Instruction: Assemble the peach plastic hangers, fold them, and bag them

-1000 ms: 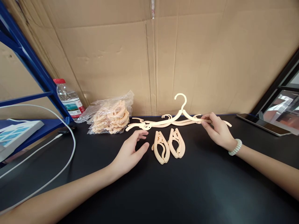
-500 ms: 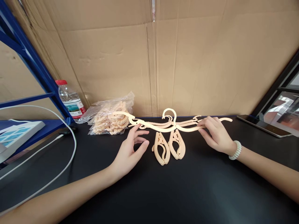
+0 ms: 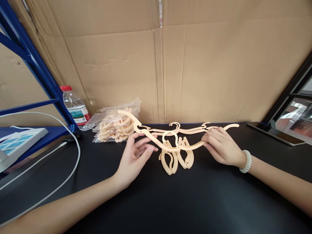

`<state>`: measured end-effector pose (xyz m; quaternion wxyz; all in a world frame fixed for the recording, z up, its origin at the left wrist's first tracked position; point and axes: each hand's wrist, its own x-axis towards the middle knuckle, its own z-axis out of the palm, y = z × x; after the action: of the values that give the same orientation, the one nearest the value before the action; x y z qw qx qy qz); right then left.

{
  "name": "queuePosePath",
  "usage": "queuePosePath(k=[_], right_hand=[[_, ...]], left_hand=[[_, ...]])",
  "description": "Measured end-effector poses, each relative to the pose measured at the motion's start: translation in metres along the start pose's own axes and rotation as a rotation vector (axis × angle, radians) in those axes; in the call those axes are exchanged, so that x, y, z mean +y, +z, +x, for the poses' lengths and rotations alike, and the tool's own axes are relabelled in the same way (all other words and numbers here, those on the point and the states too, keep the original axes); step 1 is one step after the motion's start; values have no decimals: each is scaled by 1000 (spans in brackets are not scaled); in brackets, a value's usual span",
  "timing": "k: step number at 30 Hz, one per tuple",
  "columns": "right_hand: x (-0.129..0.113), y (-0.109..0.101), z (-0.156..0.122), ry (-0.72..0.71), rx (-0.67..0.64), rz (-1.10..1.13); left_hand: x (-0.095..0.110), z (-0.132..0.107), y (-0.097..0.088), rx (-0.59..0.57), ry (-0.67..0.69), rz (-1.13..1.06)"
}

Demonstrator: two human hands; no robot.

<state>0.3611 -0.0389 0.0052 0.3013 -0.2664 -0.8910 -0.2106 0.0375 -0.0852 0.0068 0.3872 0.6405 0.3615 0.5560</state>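
An unfolded, cream-coloured folding hanger [image 3: 156, 140] spans both my hands above the black table, its hook tilted toward the table. My right hand [image 3: 221, 146] pinches its right arm between thumb and fingers. Beneath its left arm is my left hand [image 3: 137, 157], fingers apart, the fingertips at or touching the plastic. Another unfolded hanger [image 3: 191, 131] lies behind, partly hidden by the held one and my right hand. Two folded hangers, one on the left [image 3: 168, 168] and one on the right [image 3: 187, 164], lie between my hands, their tops partly covered by the held hanger.
A clear plastic bag [image 3: 117, 126] of folded hangers lies at the back left, beside a red-capped water bottle [image 3: 76, 109]. White cables [image 3: 78, 152] curve along the left. A tablet-like device [image 3: 275, 132] rests at the back right. Cardboard [image 3: 207, 65] walls off the back.
The held hanger has come nearer to me and tilted, its hook now lower, over the folded hangers. The hanger behind shows more. My right hand has moved slightly toward me.
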Motion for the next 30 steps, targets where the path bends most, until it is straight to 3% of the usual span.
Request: queuePosePath(k=[10,18,25,30], right_hand=[[-6,1,4,-17,-16,41],[-5,4,2,-8,-4,20],[0,8,-1,66,34,34],[4,7,-1,35,-17,-1]], left_hand=[[7,-2,5,101,95,46],[2,-6,4,21,103,188],[4,-3,4,75,110,169],[4,-6,3,84,97,164]])
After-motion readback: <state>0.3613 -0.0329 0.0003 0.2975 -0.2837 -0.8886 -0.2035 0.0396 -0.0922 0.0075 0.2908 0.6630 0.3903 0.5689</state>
